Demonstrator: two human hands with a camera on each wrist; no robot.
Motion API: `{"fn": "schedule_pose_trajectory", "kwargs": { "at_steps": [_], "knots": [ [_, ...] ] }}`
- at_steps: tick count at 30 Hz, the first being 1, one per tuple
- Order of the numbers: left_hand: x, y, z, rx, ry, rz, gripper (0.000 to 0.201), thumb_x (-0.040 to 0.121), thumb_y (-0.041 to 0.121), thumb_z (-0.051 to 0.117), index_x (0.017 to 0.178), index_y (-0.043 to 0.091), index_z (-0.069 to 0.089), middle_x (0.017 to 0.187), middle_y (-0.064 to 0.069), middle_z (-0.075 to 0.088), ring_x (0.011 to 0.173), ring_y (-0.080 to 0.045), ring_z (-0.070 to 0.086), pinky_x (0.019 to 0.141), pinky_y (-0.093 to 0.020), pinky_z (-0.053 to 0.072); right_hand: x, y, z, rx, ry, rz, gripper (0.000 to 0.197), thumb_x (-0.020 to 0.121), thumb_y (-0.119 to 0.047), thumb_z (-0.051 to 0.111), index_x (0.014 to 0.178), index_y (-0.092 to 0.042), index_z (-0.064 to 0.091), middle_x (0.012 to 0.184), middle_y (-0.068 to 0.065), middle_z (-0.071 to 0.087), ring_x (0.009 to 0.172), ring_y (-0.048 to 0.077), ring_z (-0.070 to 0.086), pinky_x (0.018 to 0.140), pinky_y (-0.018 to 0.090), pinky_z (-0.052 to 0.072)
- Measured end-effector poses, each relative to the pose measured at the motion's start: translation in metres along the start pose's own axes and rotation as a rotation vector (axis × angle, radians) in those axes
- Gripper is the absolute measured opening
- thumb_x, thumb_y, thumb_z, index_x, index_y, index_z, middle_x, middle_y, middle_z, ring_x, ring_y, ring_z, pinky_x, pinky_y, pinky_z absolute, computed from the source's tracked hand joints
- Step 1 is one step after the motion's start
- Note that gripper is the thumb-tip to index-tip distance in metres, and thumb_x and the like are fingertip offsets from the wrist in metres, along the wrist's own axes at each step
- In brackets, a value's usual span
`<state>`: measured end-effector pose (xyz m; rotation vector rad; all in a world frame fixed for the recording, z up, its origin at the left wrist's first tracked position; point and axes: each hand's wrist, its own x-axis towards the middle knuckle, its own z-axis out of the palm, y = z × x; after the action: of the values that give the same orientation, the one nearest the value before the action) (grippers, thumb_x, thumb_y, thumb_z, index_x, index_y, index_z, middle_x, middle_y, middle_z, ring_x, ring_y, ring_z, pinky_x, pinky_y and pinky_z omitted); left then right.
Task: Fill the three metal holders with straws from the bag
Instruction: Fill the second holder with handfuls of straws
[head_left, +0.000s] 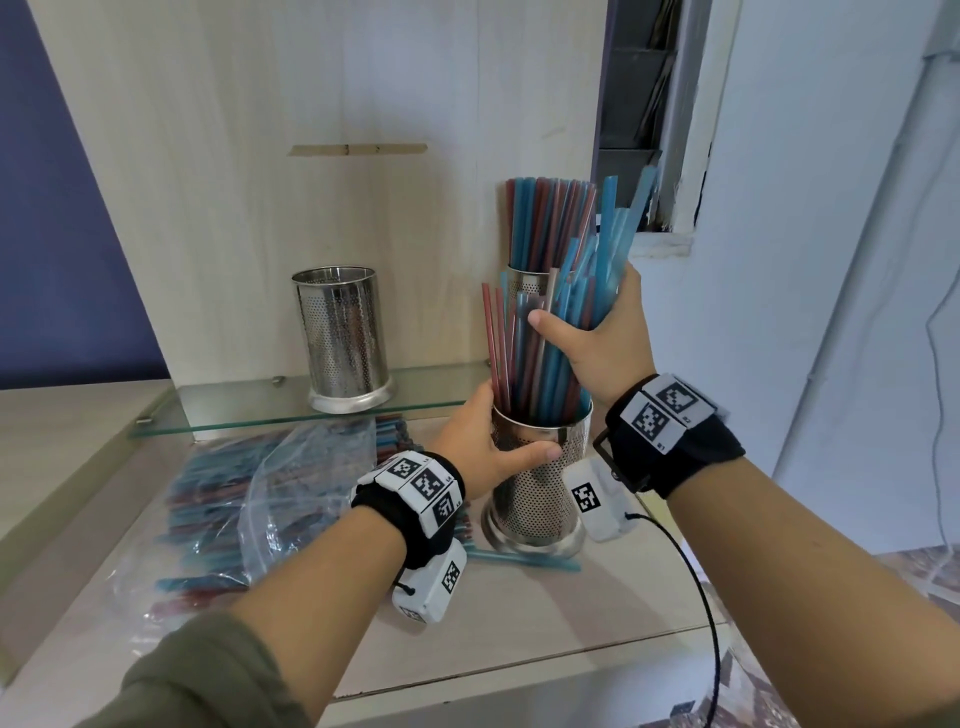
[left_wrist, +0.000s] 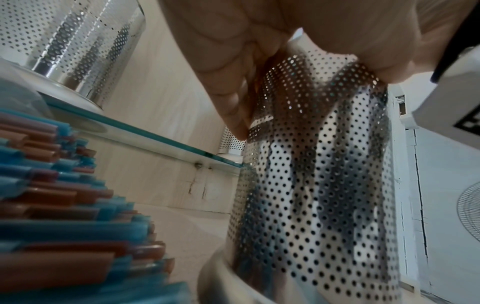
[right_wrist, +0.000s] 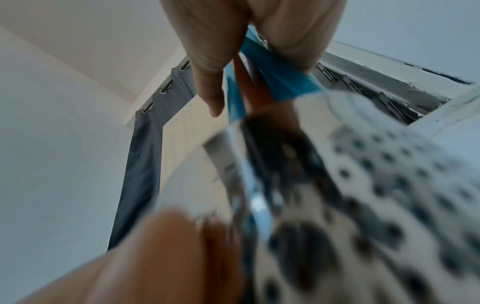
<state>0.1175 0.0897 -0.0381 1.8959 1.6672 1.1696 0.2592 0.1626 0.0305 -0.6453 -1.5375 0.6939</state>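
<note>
now: bundle of straws (head_left: 582, 312) going into the near holder (head_left: 540, 467).
left hand (head_left: 483, 447) wraps the near holder's rim, thumb across the front; holder stands on the counter (head_left: 519, 623). right hand (head_left: 597, 343) grips the bundle above it, lower ends inside. full holder (head_left: 524, 280) and empty holder (head_left: 343, 338) stand on the glass shelf (head_left: 234, 410). bag (head_left: 234, 499) of straws lies on the counter at left; one loose straw (head_left: 519, 560) lies by the near holder's base.

A clear glass shelf (head_left: 218, 415) juts from the pale wood-grain back panel (head_left: 260, 156), above a light wooden counter (head_left: 519, 613). A thin black cable (head_left: 696, 587) loops across that counter. Grey curtain (right_wrist: 140, 164) hangs off left; round fan grille (left_wrist: 467, 205) at right.
</note>
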Motion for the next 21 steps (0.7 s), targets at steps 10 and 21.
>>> {"fn": "schedule_pose_trajectory", "kwargs": {
  "at_steps": [10,21],
  "knots": [
    [0.001,-0.002,0.002,-0.027,0.006,0.011,0.087,0.071,0.049,0.079,0.14,0.022,0.034,0.126,0.014,0.053,0.117,-0.004,0.052,0.096,-0.017,0.042,-0.011,0.012,0.002,-0.187,-0.178,0.139,0.07,0.082,-0.039,0.074,0.136,-0.016,0.036,0.123,-0.001,0.06,0.109,0.015,0.062,0.094,0.043,0.054],
    [-0.001,-0.001,0.001,0.002,0.003,-0.003,0.09,0.071,0.052,0.078,0.142,0.02,0.033,0.135,0.007,0.051,0.122,-0.007,0.049,0.1,-0.025,0.043,0.019,-0.026,-0.024,-0.376,-0.305,-0.216,0.087,0.082,-0.033,0.076,0.149,-0.013,0.025,0.134,-0.017,0.037,0.112,-0.019,0.03,0.094,-0.008,0.017]
  ]
}}
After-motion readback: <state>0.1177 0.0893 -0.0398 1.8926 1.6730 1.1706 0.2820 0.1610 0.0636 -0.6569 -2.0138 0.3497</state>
